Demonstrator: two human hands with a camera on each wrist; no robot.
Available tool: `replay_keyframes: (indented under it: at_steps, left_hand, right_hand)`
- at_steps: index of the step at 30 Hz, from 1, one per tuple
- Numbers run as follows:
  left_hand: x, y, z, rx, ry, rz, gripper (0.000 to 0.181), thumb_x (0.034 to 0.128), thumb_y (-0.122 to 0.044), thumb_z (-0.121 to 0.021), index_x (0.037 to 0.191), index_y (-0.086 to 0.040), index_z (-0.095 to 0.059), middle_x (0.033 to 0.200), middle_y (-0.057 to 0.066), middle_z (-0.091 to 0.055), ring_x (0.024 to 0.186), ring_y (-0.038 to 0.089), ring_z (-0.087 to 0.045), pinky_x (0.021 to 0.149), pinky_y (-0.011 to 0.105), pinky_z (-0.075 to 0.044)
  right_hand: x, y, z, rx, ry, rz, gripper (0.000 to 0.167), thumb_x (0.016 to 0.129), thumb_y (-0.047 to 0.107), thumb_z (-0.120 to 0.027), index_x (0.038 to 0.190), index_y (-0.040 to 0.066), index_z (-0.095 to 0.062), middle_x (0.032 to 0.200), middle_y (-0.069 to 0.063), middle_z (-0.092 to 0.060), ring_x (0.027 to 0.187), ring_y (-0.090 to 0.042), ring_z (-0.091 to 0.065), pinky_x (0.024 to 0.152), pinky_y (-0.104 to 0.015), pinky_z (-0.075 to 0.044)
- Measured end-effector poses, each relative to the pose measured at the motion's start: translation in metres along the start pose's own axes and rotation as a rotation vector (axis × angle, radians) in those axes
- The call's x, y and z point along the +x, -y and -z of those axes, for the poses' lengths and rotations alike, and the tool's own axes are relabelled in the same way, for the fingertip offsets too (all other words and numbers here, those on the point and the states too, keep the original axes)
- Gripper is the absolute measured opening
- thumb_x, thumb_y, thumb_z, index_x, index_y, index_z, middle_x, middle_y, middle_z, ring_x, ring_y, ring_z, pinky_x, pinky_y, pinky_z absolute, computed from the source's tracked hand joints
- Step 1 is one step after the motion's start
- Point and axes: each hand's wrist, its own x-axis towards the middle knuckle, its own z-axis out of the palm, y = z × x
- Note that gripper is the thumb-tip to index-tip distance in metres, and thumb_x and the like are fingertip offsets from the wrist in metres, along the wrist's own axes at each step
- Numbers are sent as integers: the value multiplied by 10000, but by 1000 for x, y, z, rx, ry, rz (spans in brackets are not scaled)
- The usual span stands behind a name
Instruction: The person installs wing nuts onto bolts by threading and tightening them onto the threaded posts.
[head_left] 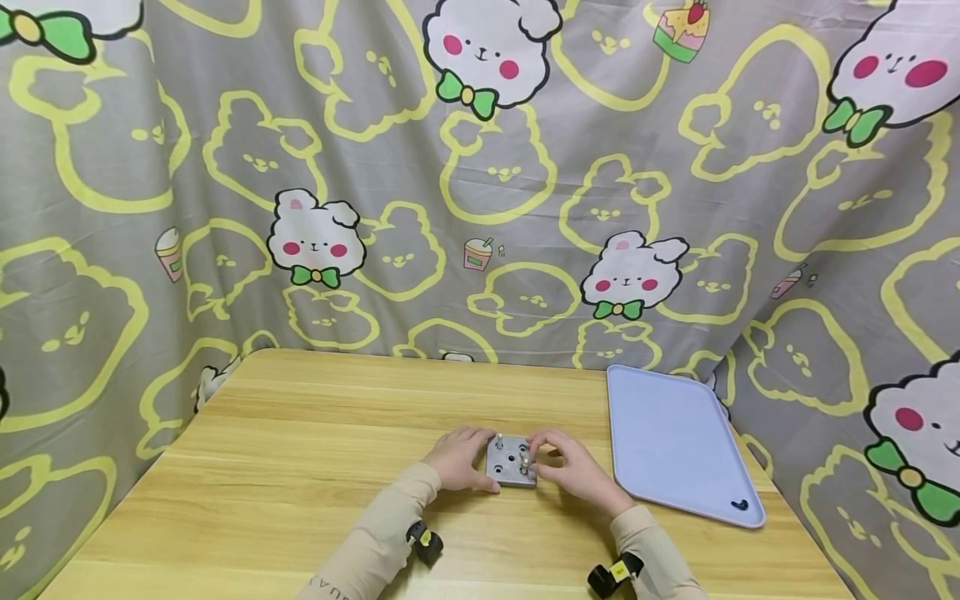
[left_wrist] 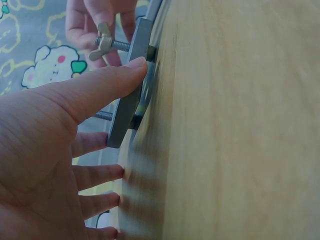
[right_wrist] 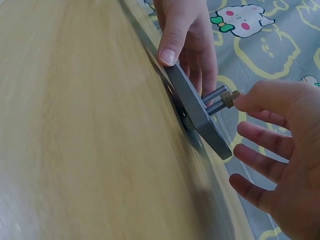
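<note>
Beige sleeves [head_left: 375, 521] nearest, left grip [head_left: 455, 461] held a square grey metal plate [head_left: 510, 472], right grip [head_left: 579, 472] pinched a brassy wing nut [left_wrist: 104, 44]. Left slackening, I judged, could twist the plate.

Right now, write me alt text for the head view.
A person's left hand grips a gray metal plate at a wooden table while the right hand touches a small nut on one of two upright bolts. A pale blue tray lies to the right; a cartoon-patterned curtain hangs behind.

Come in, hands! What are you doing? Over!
Left hand holding metal plate. Right hand touching wing nut. Tray off to the right, not in the way.
</note>
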Motion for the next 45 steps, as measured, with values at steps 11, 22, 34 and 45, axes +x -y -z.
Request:
replay_keyframes:
  at_steps: [11,22,34,45]
  left_hand:
    - [0,-1,1,-1,3,3,936,702,-537,-799,1456,-128,-423,1447,105,-504,1369,353,-423,1143,568,-321]
    - [-1,-1,2,-5,-5,-2,924,702,-528,-802,1447,-125,-434,1431,106,-515,1366,362,-424,1140,567,-326]
    - [-1,-2,2,-6,-6,-2,927,701,-526,-803,1449,-123,-430,1434,108,-512,1363,356,-429,1139,566,-326]
    - [0,0,0,3,-9,-8,929,700,-532,-802,1447,-122,-431,1432,99,-516,1356,347,-437,1133,563,-335]
  right_hand:
    - [-1,3,2,-54,9,49,311,853,153,-729,1158,129,-673,1277,-106,-620,1175,-336,-578,954,-512,-522]
    - [-1,2,1,-29,-32,-7,178,822,6,-624,879,173,-656,1226,-101,-635,1163,-307,-568,968,-503,-507]
    - [0,3,1,-23,-21,6,196,849,130,-721,1030,120,-646,1223,-108,-640,1145,-337,-588,945,-499,-522]
    - [-1,2,1,-62,-15,30,209,858,166,-725,1062,160,-681,1246,-89,-633,1160,-310,-581,954,-502,-519]
